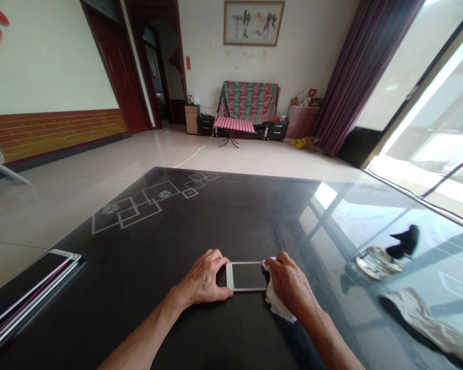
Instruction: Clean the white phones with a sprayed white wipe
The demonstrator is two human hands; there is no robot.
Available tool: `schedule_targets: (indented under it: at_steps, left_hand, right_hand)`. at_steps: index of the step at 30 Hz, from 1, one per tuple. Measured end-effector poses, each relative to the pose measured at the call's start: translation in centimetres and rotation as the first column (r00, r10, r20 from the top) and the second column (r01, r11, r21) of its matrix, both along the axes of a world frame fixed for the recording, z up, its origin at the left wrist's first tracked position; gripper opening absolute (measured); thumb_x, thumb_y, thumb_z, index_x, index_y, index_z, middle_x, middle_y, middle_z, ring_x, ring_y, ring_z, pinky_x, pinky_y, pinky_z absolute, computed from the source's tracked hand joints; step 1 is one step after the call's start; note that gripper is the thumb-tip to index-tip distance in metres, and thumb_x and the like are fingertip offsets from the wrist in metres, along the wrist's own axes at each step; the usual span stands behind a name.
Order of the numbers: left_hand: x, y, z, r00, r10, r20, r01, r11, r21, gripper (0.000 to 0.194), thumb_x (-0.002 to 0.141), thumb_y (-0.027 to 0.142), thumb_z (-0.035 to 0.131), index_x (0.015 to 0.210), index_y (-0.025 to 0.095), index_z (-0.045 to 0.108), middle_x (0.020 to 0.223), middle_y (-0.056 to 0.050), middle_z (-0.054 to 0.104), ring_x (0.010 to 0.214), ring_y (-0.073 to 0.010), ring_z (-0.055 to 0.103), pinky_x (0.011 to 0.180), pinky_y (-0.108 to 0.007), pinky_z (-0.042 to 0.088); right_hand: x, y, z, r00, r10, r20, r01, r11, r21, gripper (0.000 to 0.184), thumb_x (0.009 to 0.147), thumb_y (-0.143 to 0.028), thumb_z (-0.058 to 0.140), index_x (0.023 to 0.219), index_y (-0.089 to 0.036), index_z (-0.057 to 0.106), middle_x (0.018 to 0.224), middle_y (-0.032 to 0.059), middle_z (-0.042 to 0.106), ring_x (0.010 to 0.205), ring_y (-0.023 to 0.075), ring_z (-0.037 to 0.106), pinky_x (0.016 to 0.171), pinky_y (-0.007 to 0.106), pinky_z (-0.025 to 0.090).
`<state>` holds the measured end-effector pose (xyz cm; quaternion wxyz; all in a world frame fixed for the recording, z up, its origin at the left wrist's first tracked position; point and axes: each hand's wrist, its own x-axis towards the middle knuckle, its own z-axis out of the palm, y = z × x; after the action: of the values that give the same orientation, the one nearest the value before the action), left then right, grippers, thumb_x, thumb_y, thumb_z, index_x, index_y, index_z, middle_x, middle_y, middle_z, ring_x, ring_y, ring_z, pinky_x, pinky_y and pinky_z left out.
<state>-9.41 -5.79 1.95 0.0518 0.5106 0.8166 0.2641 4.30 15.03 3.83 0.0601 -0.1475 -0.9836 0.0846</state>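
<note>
A white-framed smartphone (250,276) with a dark screen lies sideways on the glossy black table (216,221). My left hand (208,277) grips its left end, thumb at the near edge and fingers at the far edge. At the phone's right end, my right hand (289,280) is closed on a white cloth (280,304), which touches the screen there. The right end of the phone is hidden under the cloth and fingers.
Stacked tablets or phones (31,293) lie at the table's left edge. On the right are a clear glass bottle (378,262) with a black top and a crumpled grey cloth (428,318). Beyond the table stands a small checked-cloth table (234,124).
</note>
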Motion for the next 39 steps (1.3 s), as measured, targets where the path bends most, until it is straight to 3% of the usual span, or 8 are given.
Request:
schedule_targets:
  at_steps: [5,17,25,39]
  left_hand:
    - [-0.1,0.0,-0.1,1.0,0.003,0.003,-0.003,1.0,0.001,0.048,0.058,0.036,0.076,0.1,0.021,0.059,0.094,-0.003,0.055,0.086,-0.0212,0.051,0.076,-0.032,0.045]
    - [0.1,0.0,0.0,1.0,0.011,0.005,-0.011,1.0,-0.008,0.049,0.056,0.034,0.077,0.1,0.022,0.06,0.093,-0.002,0.054,0.086,-0.0209,0.052,0.074,-0.031,0.046]
    - [-0.1,-0.3,-0.3,0.998,0.068,-0.009,-0.068,0.998,-0.01,0.053,0.053,0.044,0.083,0.096,0.021,0.06,0.095,-0.003,0.054,0.088,-0.0229,0.051,0.075,-0.034,0.045]
    - [-0.4,-0.6,0.3,1.0,0.004,0.008,-0.004,1.0,-0.027,0.047,0.06,0.042,0.081,0.098,0.022,0.064,0.094,-0.002,0.055,0.088,-0.0211,0.052,0.078,-0.032,0.046]
  right_hand:
    - [-0.7,-0.5,0.2,1.0,0.007,0.022,-0.008,1.0,0.023,0.026,0.088,-0.009,0.043,0.079,-0.019,0.065,0.084,0.0043,0.052,0.076,0.0146,0.052,0.069,0.023,0.034]
    - [-2.8,-3.7,0.1,0.997,0.072,0.026,-0.072,0.997,0.0,0.024,0.085,-0.007,0.045,0.082,-0.02,0.066,0.088,0.005,0.054,0.078,0.0149,0.051,0.072,0.024,0.035]
    - [-3.3,-4.8,0.2,0.995,0.099,0.022,-0.099,0.995,-0.023,0.023,0.085,-0.008,0.046,0.084,-0.02,0.066,0.089,0.0046,0.054,0.077,0.0142,0.051,0.071,0.023,0.035]
    - [-4.5,-6.2,0.3,0.983,0.185,0.015,-0.183,0.981,-0.064,0.023,0.086,-0.01,0.048,0.089,-0.022,0.068,0.091,0.0048,0.055,0.08,0.0148,0.052,0.072,0.023,0.036]
